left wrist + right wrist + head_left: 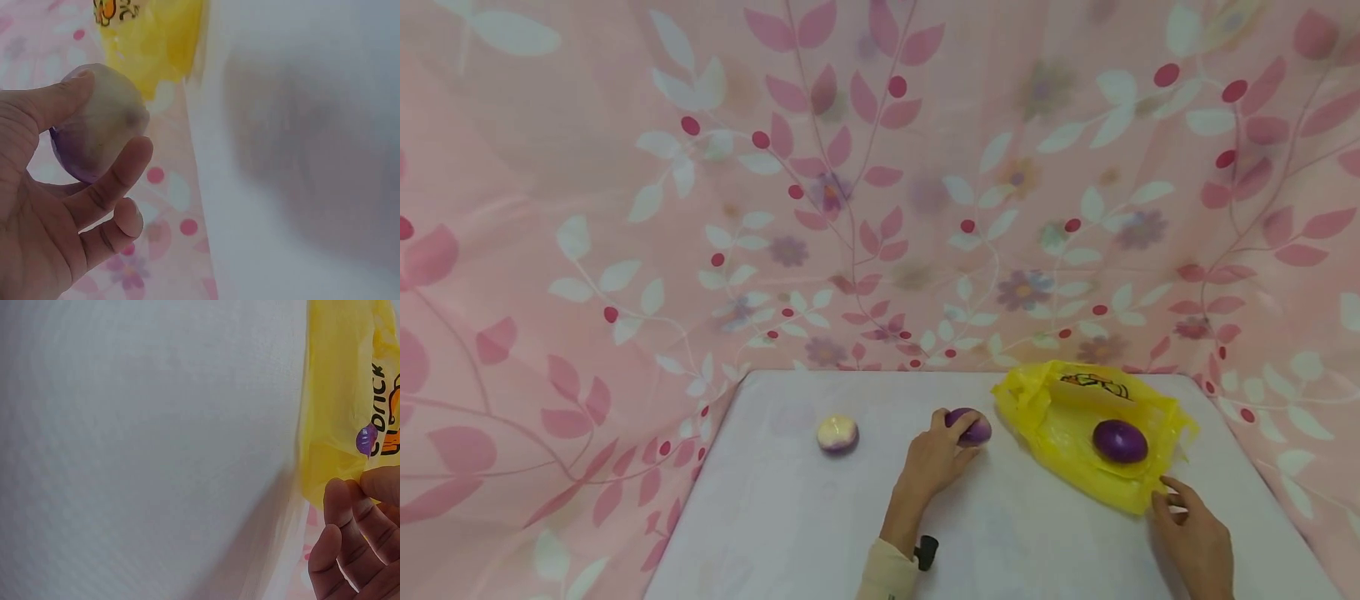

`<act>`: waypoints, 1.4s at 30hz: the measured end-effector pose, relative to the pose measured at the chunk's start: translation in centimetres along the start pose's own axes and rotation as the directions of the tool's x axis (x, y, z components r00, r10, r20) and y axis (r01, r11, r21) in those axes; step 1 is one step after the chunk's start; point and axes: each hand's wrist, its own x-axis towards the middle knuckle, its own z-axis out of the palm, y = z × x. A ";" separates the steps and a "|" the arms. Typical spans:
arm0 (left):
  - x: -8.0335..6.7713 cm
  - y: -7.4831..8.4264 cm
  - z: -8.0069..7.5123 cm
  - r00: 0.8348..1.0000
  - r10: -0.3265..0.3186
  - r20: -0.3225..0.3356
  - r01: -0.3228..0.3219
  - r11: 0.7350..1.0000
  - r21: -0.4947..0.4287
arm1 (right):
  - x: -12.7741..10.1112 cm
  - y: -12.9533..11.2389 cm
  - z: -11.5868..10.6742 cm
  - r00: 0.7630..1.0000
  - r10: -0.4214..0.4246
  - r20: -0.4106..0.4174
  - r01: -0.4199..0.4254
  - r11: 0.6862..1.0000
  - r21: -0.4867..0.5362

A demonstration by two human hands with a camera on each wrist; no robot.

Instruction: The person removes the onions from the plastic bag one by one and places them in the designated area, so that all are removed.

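Note:
My left hand (931, 462) holds a round purple-and-white vegetable (976, 429), which looks like a turnip, over the table's middle. In the left wrist view, thumb and fingers grip this vegetable (106, 122), its pale end with a small brown spot facing the camera. A yellow plastic bag (1052, 454) lies with its mouth spread at the right. Inside its opening sits a glossy purple vegetable (1120, 441). At the bag's near right corner is my right hand (1197, 533); the right wrist view shows thumb and fingertips pinching the bag's edge (334, 469).
Another round vegetable (837, 434), cream on top and purple below, rests on the white table (775, 533) to the left. A pink floral curtain (880, 208) hangs behind the table and along its sides. A black device sits on the left wrist.

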 end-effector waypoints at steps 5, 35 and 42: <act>-0.6 -2.3 -0.3 0.998 -0.056 -0.029 0.056 0.998 -0.011 | 0.0 0.1 0.2 1.000 -0.002 -0.001 0.002 1.000 -0.006; -3.2 -9.3 0.3 0.939 -0.309 -0.154 0.308 0.951 -0.029 | -0.1 0.3 0.6 1.000 -0.008 0.017 0.008 1.000 0.001; -3.3 -9.7 0.8 0.940 -0.314 -0.133 0.312 0.949 -0.040 | -0.3 0.2 0.4 1.000 -0.023 -0.005 0.023 1.000 0.001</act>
